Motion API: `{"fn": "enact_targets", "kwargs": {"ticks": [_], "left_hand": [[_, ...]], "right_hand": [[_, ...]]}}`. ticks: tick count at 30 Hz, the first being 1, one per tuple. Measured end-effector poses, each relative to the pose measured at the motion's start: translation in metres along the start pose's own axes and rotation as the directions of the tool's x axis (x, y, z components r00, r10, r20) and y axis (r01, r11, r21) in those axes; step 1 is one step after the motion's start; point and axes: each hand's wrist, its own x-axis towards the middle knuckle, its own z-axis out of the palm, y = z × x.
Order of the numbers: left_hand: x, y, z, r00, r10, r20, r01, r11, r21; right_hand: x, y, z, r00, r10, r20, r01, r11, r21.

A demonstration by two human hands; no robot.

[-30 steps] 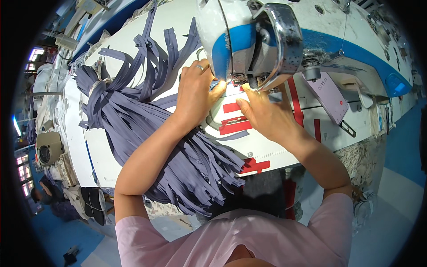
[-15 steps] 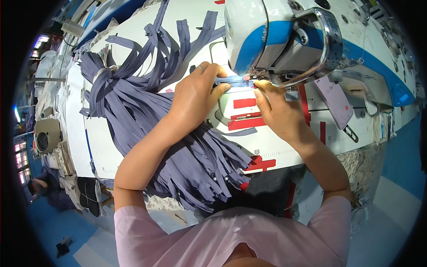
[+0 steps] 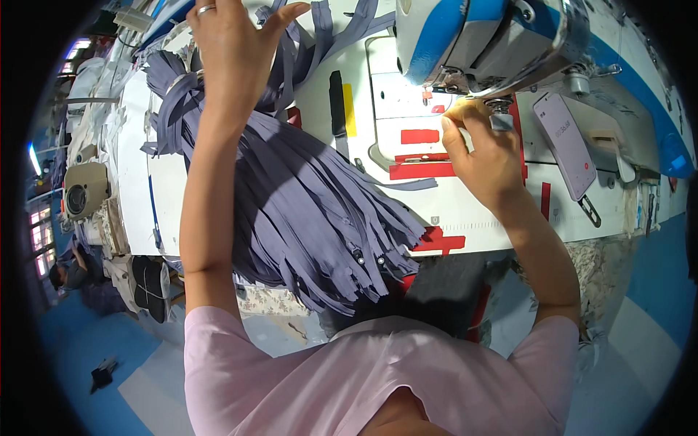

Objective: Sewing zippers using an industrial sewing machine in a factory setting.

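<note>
- Your right hand [image 3: 483, 149] has thumb and forefinger bent close together just beside the needle area [image 3: 454, 81], which lies at eleven o'clock; whether they pinch anything, you cannot tell from here. A slip or an early start could catch a fingertip.
- Your left hand [image 3: 236, 54] has its thumb spread wide; the other fingertips run out of view. The forearm crosses the bundle of grey-purple zipper strips [image 3: 313, 196], and could snag and tangle it if swept sideways.
- That bundle lies at five o'clock from your left hand, its ends over the near edge of the bench [image 3: 134, 196]; their weight might drag it off.
- One loose strip [image 3: 416, 184] sits at eight o'clock from your right hand, where a cuffing wrist could shift it.
- The phone [image 3: 563, 145] rests at three o'clock.
</note>
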Motion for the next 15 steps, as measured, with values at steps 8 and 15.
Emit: {"fn": "enact_targets", "kwargs": {"ticks": [8, 15], "left_hand": [[-0.06, 0.066, -0.043, 0.549, 0.318, 0.773, 0.16, 0.867, -0.471], [-0.048, 0.065, -0.022, 0.456, 0.12, 0.882, 0.635, 0.65, -0.417]], "right_hand": [[-0.001, 0.0, -0.003, 0.999, 0.028, 0.041, -0.03, 0.998, 0.047], [-0.003, 0.005, -0.003, 0.999, 0.039, 0.011, -0.04, 0.999, 0.018]]}}
